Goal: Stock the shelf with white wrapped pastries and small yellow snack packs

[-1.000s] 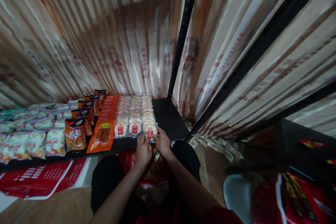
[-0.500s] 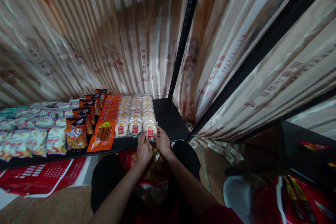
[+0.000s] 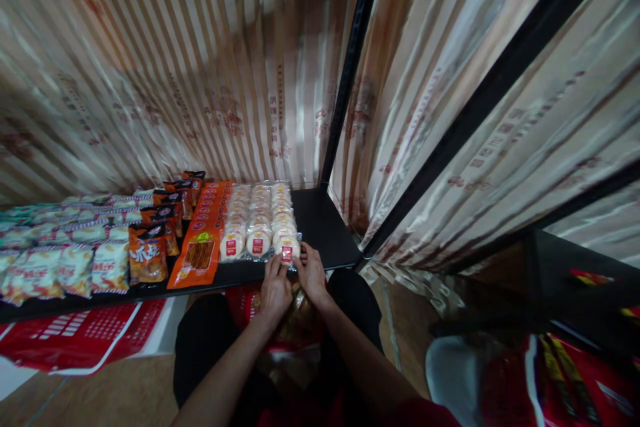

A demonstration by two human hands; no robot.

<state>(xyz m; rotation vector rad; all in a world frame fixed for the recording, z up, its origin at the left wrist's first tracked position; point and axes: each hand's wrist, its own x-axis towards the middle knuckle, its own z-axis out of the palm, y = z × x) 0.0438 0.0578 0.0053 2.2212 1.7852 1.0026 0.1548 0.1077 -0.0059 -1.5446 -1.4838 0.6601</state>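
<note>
My left hand (image 3: 275, 287) and my right hand (image 3: 310, 271) meet at the front edge of a black shelf (image 3: 325, 227). Both pinch the near edge of a clear packet holding a round pale cake with a red label (image 3: 287, 249). That cake packet is the front one of the right-hand row of cake packets (image 3: 260, 217), which lie in three rows running back on the shelf. The fingers of both hands are closed on the wrapper.
Left of the cakes lie orange flat packets (image 3: 201, 250), orange-black snack bags (image 3: 147, 257) and pale crisp bags (image 3: 60, 267). A red bag of goods (image 3: 295, 320) rests on my lap. Striped plastic sheeting (image 3: 200, 80) hangs behind; a black upright post (image 3: 345, 80) stands right.
The hands and the front cake packet have barely moved; the view has tilted a little, showing slightly more of the top.
</note>
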